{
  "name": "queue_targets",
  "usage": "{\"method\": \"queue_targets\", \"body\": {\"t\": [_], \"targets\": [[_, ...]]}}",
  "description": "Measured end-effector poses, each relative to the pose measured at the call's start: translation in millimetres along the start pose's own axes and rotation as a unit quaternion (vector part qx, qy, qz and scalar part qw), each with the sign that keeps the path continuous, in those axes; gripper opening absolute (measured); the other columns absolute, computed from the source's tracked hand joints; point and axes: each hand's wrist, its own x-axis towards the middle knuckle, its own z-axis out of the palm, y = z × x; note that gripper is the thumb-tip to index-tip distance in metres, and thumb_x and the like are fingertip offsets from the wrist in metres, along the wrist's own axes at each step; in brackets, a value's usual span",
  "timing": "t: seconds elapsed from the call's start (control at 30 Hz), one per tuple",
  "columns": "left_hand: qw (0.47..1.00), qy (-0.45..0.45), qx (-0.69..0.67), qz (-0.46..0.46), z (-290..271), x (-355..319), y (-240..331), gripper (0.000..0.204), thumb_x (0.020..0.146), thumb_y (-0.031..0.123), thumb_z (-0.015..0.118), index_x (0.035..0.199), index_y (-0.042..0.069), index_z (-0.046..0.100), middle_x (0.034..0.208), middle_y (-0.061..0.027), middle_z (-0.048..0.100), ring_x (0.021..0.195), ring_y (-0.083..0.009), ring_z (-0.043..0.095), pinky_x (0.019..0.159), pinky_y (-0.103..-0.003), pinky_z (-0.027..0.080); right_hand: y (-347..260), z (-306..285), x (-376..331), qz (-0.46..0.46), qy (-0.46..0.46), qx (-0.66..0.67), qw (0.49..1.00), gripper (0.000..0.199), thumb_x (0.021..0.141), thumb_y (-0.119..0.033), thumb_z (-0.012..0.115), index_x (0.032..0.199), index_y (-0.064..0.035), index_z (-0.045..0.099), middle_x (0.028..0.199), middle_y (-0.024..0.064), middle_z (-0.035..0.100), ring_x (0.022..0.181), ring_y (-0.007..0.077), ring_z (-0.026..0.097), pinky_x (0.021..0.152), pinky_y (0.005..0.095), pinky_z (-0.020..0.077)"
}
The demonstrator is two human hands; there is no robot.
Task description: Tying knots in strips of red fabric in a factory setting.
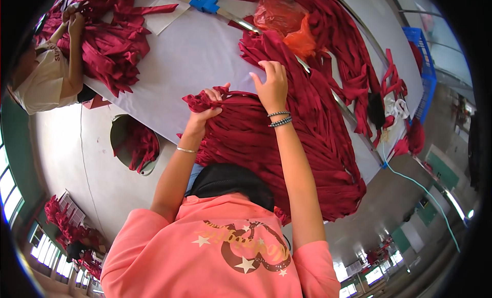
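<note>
White cloth or sheeting covers a broad table [179, 57] that runs diagonally across a workshop, with a pale floor [66, 144] to the left and windows along the far walls. Over the near edge of the table, just in front of the person, lies a large bundle of dark red fabric strips [246, 123], its long folds sweeping right and hanging down beside the body. The left hand [201, 117] is closed around the gathered ends at the bundle's left side, thumb on the near side and fingers over the top; a silver bangle [186, 150] circles that wrist. The right hand [272, 87] is open, thumb spread away from slightly bent fingers, at the upper edge of the strips; whether it touches them cannot be told. Dark beaded bracelets [280, 119] sit on the right wrist.

Beyond, an orange-red plastic bag [297, 41] lies among more red strips [348, 41], near a metal rail [236, 20] with blue tape [204, 4] around it. At upper left a co-worker [56, 77] handles another red heap [110, 52]. On the floor stands a round bin [120, 131] containing red fabric, and a blue crate [426, 87] shows at far right.
</note>
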Motion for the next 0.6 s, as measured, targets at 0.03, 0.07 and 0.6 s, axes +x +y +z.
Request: {"method": "queue_targets", "body": {"t": [0.03,0.07,0.6], "targets": [[1.000,0.000,-0.005,-0.009,-3.4,-0.3,-0.2,0.031,0.068,-0.012,0.066,0.088,0.008,0.052,0.094,-0.0050,0.055,0.126,-0.0320,0.045,0.114,-0.046,0.024,-4.9,-0.5,-1.9,0.016,0.002,0.058,0.998,0.033,0.075,-0.019,0.076,0.101,-0.0065,0.060,0.095,0.0068,0.059,0.085,0.0256,0.056,0.076,0.0378,0.0474],[1.000,0.000,-0.009,-0.018,-6.2,-0.7,-1.1,0.031,0.068,-0.011,0.065,0.088,0.008,0.052,0.095,-0.0051,0.056,0.127,-0.0324,0.045,0.113,-0.045,0.024,-10.0,-2.4,-5.3,0.069,-0.054,0.169,0.982,0.033,0.078,-0.023,0.075,0.102,-0.0053,0.060,0.096,0.0072,0.061,0.084,0.0244,0.058,0.076,0.0358,0.0481],[0.995,0.039,-0.068,-0.062,3.8,5.0,3.8,0.028,0.073,-0.010,0.059,0.094,0.006,0.052,0.117,-0.0134,0.056,0.130,-0.0334,0.044,0.108,-0.043,0.036,-23.7,-12.2,-35.4,0.160,-0.284,0.341,0.882,0.032,0.098,-0.023,0.051,0.109,0.0040,0.063,0.106,0.0165,0.067,0.098,0.0268,0.063,0.088,0.0324,0.0461]]}}
